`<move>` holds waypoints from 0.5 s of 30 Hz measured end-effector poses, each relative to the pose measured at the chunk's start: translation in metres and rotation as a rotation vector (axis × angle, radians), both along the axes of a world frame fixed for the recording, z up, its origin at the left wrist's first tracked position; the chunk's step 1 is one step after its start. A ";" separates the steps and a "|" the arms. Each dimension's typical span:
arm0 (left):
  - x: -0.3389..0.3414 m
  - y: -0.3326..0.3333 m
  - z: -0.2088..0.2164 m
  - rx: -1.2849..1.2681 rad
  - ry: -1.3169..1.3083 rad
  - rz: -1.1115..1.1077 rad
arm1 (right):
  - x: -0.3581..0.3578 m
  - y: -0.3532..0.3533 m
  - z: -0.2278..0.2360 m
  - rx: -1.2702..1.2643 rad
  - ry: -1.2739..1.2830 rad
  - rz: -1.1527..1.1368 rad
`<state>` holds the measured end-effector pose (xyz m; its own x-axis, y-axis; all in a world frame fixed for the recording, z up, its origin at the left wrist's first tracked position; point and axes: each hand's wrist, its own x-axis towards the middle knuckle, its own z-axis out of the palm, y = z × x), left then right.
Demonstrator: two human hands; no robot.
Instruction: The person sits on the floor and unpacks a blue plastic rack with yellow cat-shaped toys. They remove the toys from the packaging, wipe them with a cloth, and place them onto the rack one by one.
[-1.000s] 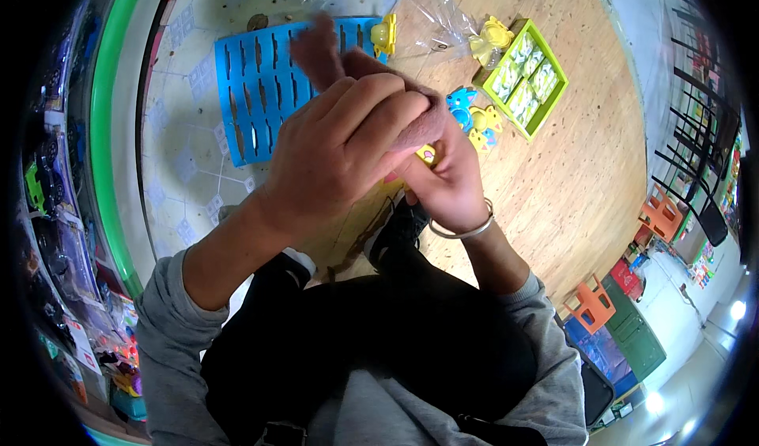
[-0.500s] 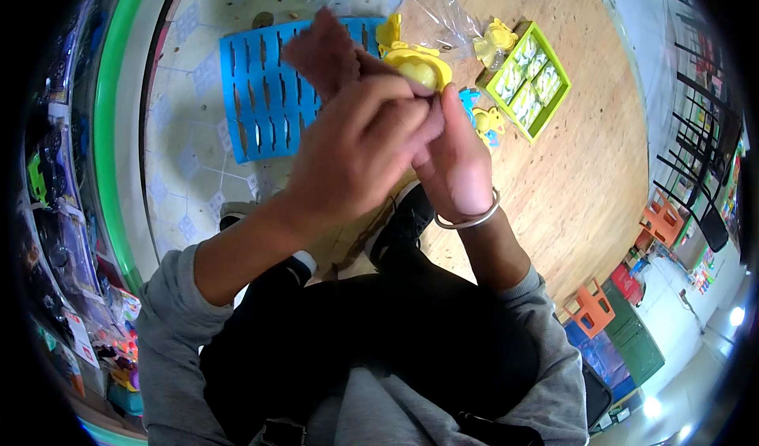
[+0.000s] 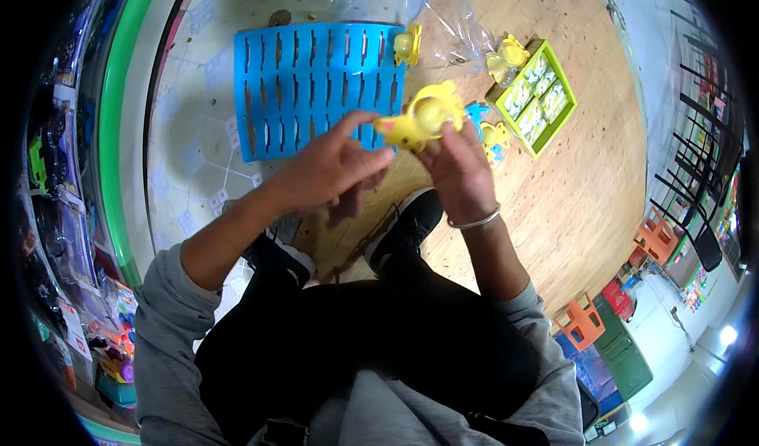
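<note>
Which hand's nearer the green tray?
Right. The right hand is left of and slightly below the green tray in view; the left hand is farther left.

I angle both forearms [image 3: 495, 256] inward; my left grip [image 3: 336, 169] extends its index finger [image 3: 353, 122], my right grip [image 3: 461, 169] closes, thumb [image 3: 452, 139] pointing forward.

Lamps [image 3: 728, 335] glare white far right of and below the grip; film [image 3: 465, 35] glints above it. Soft shadow dims the floor [image 3: 198, 106] to its left. Slight blur softens the toy [image 3: 433, 115]. Far left, green edging [image 3: 103, 153] bows toward a black rim.
</note>
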<state>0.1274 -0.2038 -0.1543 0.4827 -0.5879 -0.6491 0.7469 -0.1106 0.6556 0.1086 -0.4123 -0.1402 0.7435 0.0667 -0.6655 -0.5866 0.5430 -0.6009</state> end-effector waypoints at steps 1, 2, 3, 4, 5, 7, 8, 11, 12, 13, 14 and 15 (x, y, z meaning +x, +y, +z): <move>-0.012 -0.006 -0.007 0.041 -0.314 0.092 | -0.005 0.004 -0.002 0.017 0.037 0.032; -0.013 -0.004 -0.015 0.076 -0.317 0.113 | -0.007 0.007 -0.003 0.035 0.074 0.065; -0.010 -0.002 -0.024 0.108 -0.315 0.135 | -0.005 0.007 0.002 -0.035 0.035 0.133; -0.006 0.002 -0.030 0.141 -0.313 0.156 | -0.003 0.002 0.001 -0.136 -0.024 0.259; -0.005 0.007 -0.034 0.205 -0.489 0.125 | 0.000 -0.005 -0.002 -0.236 -0.085 0.385; 0.007 0.009 -0.023 0.213 -0.333 0.052 | 0.006 -0.009 -0.008 -0.398 -0.172 0.509; 0.011 0.009 -0.021 0.216 -0.255 0.016 | 0.010 -0.008 -0.010 -0.468 -0.203 0.531; 0.009 0.009 -0.037 0.186 -0.255 0.133 | 0.028 -0.001 -0.017 -0.737 -0.441 0.563; 0.008 0.013 -0.047 0.291 -0.292 0.174 | 0.036 0.000 -0.022 -0.824 -0.427 0.516; 0.008 0.018 -0.058 0.392 -0.329 0.212 | 0.044 -0.002 -0.025 -0.916 -0.411 0.468; 0.008 0.027 -0.068 0.494 -0.364 0.250 | 0.053 -0.002 -0.029 -1.006 -0.395 0.419; 0.013 0.038 -0.075 0.598 -0.419 0.244 | 0.063 0.000 -0.030 -0.997 -0.364 0.369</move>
